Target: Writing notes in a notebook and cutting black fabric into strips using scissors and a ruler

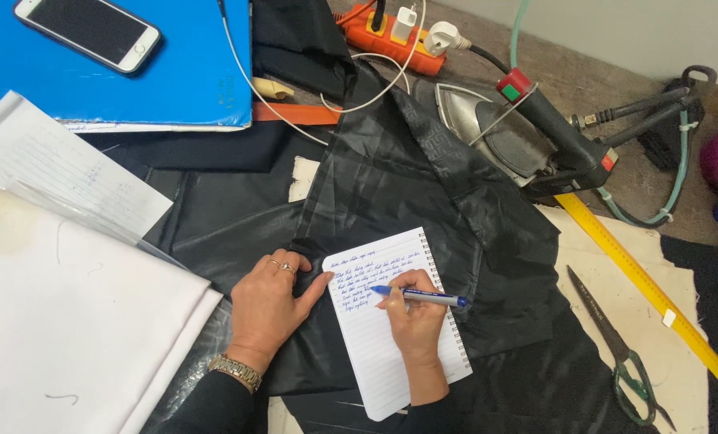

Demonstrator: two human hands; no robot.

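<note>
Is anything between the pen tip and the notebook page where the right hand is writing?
Nothing visible. The right hand holds the blue pen with its tip on the notebook; the left hand lies flat beside it.

Phone [88,32] on blue folder [190,72], iron [528,137], scissors [620,354], yellow ruler [644,285]

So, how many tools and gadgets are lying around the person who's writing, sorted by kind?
Pens: 1, in the right hand - blue pen
Notebooks: 1, steadied by the left hand - spiral notebook
Phones: 1 - phone
Irons: 1 - iron
Scissors: 1 - scissors
Rulers: 1 - yellow ruler
Power strips: 1 - orange power strip
Total: 7
</note>
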